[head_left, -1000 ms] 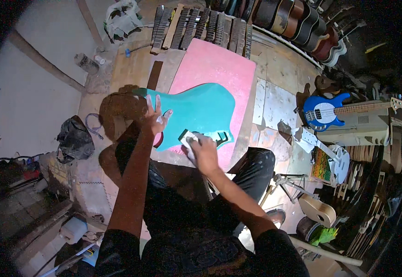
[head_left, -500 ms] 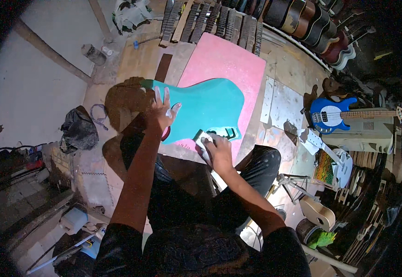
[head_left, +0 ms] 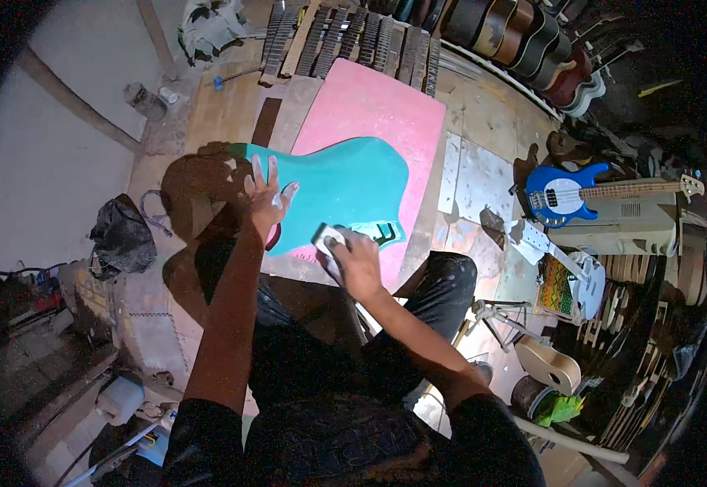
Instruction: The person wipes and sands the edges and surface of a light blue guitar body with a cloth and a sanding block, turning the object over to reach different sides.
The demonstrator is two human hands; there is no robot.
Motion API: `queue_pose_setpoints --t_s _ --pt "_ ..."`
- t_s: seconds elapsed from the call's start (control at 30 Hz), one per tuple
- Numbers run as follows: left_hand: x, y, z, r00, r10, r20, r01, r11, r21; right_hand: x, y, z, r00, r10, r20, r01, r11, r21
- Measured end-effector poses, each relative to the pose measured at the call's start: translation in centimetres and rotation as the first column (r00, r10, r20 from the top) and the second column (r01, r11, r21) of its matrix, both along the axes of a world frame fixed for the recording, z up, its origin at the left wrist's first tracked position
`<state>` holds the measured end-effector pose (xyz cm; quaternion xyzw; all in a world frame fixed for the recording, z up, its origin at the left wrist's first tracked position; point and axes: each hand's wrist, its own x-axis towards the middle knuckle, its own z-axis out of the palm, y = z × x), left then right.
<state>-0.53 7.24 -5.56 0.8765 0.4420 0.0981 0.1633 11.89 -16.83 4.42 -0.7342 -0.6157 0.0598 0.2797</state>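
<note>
A teal, waisted guitar body (head_left: 337, 174) lies flat on a pink board (head_left: 370, 101) in front of me. My left hand (head_left: 266, 199) rests on its left part, with spread fingers that look dusted white. My right hand (head_left: 359, 264) is closed around a small pale block (head_left: 324, 236), probably a sanding block, at the near edge of the body. How the block's underside meets the surface is hidden. Beside the right fingers, a pale glossy patch with a dark cutout (head_left: 384, 233) shows near the body's lower right corner.
Several fretted necks (head_left: 313, 40) lie side by side beyond the board. To the right are a blue bass guitar (head_left: 564, 195), a white guitar (head_left: 587, 288) and a natural-wood guitar body (head_left: 548, 365). A black plastic bag (head_left: 122, 235) sits at left. My knee (head_left: 451, 284) is close to the board.
The whole view has shifted, so the scene sits further left. Against the guitar body, my right hand and the block have slid slightly left; my left hand keeps its place.
</note>
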Motion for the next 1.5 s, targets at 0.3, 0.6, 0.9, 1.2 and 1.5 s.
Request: queue_pose_setpoints --t_s 0.3,0.6,0.9,1.2,1.5 --pt "0.7 -0.7 2.8 0.979 0.073 -0.191 -0.091 0.992 -0.09 11.5 2.2 -0.1 0.93 -0.364 0.047 0.364 0.931 0.021" --pt "0.6 -1.1 4.3 0.99 0.018 -0.14 -0.047 0.977 -0.209 6.6 1.0 -0.3 0.99 -0.135 0.039 0.136 0.99 -0.038" --pt "0.3 -0.5 0.3 0.996 0.031 -0.086 -0.033 0.999 -0.03 7.5 3.1 -1.2 0.951 -0.307 0.026 0.306 0.952 0.017" --pt "0.5 0.3 2.4 0.98 0.007 -0.2 -0.044 0.983 -0.181 7.4 5.3 -1.1 0.967 -0.244 -0.073 0.226 0.954 -0.195" --pt "1.5 -0.6 4.4 0.959 0.024 -0.284 -0.109 0.951 -0.289 -1.3 4.9 -3.0 0.987 -0.093 0.132 0.083 0.993 0.08"
